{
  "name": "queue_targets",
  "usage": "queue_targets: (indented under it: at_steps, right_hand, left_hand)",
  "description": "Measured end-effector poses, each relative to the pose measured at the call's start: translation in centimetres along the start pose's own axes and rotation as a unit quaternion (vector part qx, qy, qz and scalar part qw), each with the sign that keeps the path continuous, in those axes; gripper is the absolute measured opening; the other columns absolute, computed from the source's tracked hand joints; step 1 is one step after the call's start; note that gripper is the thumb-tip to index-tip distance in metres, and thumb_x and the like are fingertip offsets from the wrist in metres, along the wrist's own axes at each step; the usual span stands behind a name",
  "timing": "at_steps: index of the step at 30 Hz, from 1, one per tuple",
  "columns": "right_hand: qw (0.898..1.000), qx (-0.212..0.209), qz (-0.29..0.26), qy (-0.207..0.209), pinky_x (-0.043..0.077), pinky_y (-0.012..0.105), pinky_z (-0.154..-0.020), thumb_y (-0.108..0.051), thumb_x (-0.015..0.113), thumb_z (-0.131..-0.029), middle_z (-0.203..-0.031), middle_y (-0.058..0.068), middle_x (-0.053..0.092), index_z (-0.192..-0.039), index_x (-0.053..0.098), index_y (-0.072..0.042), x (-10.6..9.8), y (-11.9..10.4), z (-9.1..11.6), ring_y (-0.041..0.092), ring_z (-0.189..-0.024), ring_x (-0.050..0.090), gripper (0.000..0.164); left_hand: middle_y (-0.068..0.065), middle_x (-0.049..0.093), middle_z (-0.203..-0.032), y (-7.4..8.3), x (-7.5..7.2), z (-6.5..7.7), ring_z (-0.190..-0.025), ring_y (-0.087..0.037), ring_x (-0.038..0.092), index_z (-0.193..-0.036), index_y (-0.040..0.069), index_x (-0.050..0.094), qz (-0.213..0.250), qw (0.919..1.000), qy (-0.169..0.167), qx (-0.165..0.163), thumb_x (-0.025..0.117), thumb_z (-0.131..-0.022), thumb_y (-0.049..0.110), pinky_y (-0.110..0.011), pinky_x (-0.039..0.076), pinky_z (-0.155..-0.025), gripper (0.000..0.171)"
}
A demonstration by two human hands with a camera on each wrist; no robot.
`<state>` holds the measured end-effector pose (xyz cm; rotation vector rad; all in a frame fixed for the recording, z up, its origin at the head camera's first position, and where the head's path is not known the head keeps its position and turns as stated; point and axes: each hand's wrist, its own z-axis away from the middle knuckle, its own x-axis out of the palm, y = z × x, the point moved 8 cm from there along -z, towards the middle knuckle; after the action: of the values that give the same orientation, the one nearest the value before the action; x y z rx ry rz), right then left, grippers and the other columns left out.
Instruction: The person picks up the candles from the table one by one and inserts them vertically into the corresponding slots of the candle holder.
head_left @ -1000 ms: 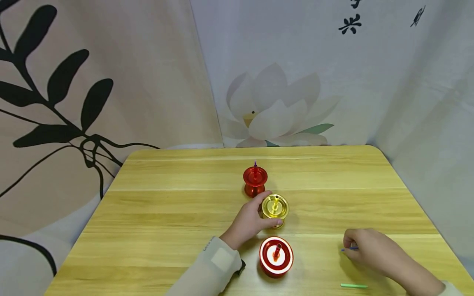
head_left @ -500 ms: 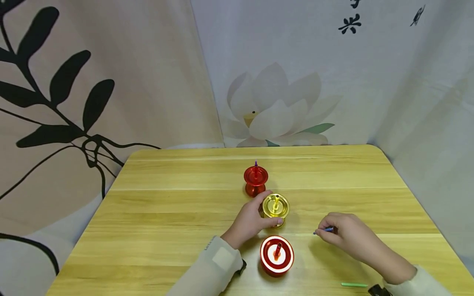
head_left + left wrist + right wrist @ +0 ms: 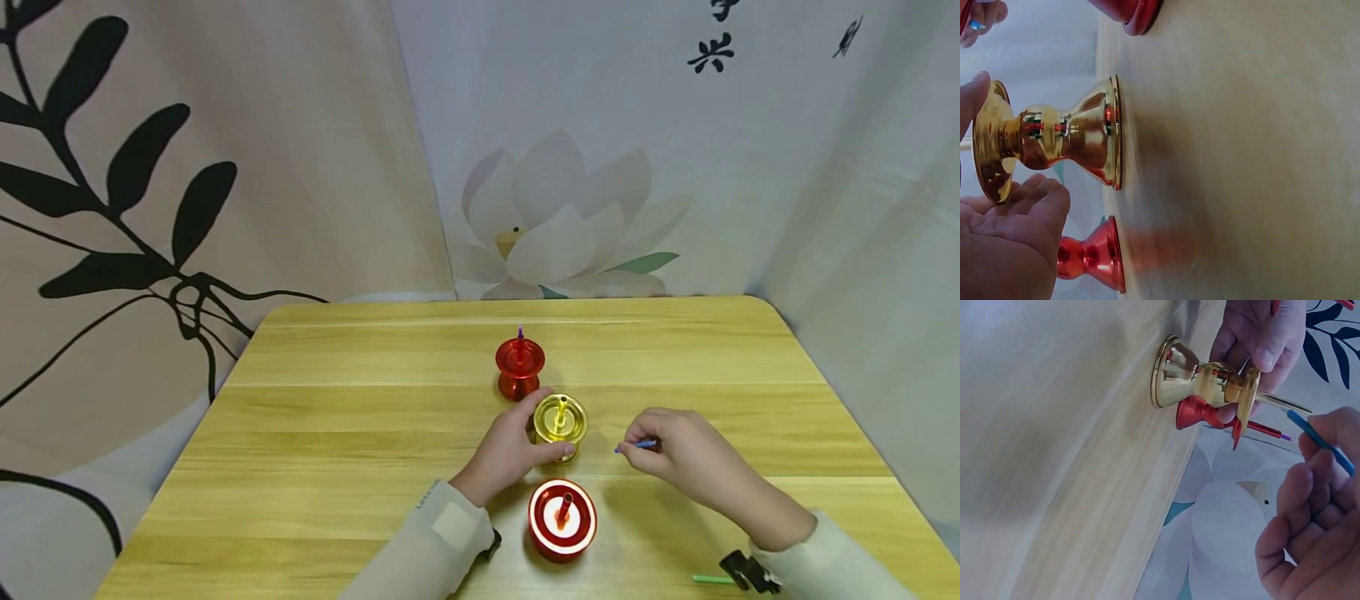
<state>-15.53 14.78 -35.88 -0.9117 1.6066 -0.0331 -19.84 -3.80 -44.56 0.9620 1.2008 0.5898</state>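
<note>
My left hand holds a gold candle holder by its dish, thumb and fingers at opposite sides of the rim. In the left wrist view, the gold holder's base stands upright on the table. Right of it, my right hand pinches a thin blue candle between thumb and index finger. In the right wrist view, the blue candle's tip appears close to the gold holder's upright tube; whether they touch, I cannot tell.
Behind the gold holder stands a red candle holder, with a purple candle showing at its tube's top. A red holder with a white ring stands in front. A green candle lies at the right, partly hidden by my wrist.
My right hand has moved left and away from me with the blue candle, rising off the table toward the gold holder. My left hand keeps its grip in place.
</note>
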Motion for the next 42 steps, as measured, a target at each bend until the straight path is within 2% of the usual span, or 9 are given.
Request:
queue_targets:
  at_steps: [6,17,34,42]
  right_hand:
    - [1.000,-0.011,0.000,0.006,0.046,0.019,-0.054,-0.010,0.077,-0.085,-0.073,-0.022,0.056,-0.075,0.065,-0.027,0.0,-0.5,-0.7,-0.006,-0.062,0.048,0.023]
    - [1.000,-0.005,-0.003,-0.001,0.051,0.020,-0.058,-0.010,0.076,-0.086,-0.076,-0.019,0.061,-0.077,0.068,-0.025,0.1,-0.8,-1.6,-0.005,-0.066,0.053,0.019]
    - [1.000,-0.029,-0.001,0.009,0.049,0.020,-0.057,-0.009,0.077,-0.084,-0.075,-0.019,0.060,-0.075,0.068,-0.024,0.1,-1.5,-2.9,-0.004,-0.064,0.051,0.020]
    - [1.000,-0.027,-0.001,0.006,0.053,0.022,-0.061,-0.006,0.074,-0.085,-0.078,-0.017,0.063,-0.078,0.070,-0.022,0.1,-1.7,-3.5,-0.003,-0.069,0.055,0.018]
  left_hand:
    - [-0.001,0.058,-0.141,0.1,0.0,0.0,-0.132,-0.022,0.051,-0.151,0.016,0.045,0.003,1.0000,0.001,0.007,0.087,-0.079,0.033,-0.048,0.039,-0.112,0.085]
    - [0.001,0.058,-0.140,0.0,0.0,0.0,-0.131,-0.018,0.052,-0.151,0.016,0.046,0.003,0.9998,0.003,0.017,0.087,-0.080,0.032,-0.044,0.040,-0.111,0.084]
    - [0.005,0.059,-0.139,0.1,0.0,0.1,-0.130,-0.016,0.052,-0.151,0.018,0.045,0.016,0.9998,-0.005,0.004,0.087,-0.079,0.034,-0.045,0.041,-0.111,0.084]
    - [0.004,0.059,-0.138,0.1,0.0,0.0,-0.129,-0.016,0.053,-0.151,0.018,0.045,0.015,0.9999,-0.004,0.006,0.087,-0.079,0.034,-0.045,0.042,-0.110,0.085]
